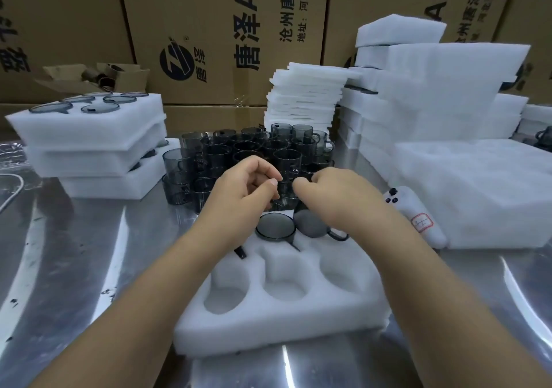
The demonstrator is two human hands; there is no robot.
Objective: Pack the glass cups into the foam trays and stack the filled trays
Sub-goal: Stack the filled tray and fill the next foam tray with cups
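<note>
Filled trays (89,130) sat stacked left, front foam tray (268,328) had two cups (274,228) seated, near pockets empty; left hand (248,184) and right hand (325,190) curled over loose cups (221,154), grip unclear.

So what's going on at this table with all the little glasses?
A person is packing smoky glass cups into a white foam tray. The left hand and right hand reach over the loose cups behind it; whether the fingers hold one is unclear. Two cups show in the tray's far row, the near pockets are empty. Filled trays are stacked at left.
</note>
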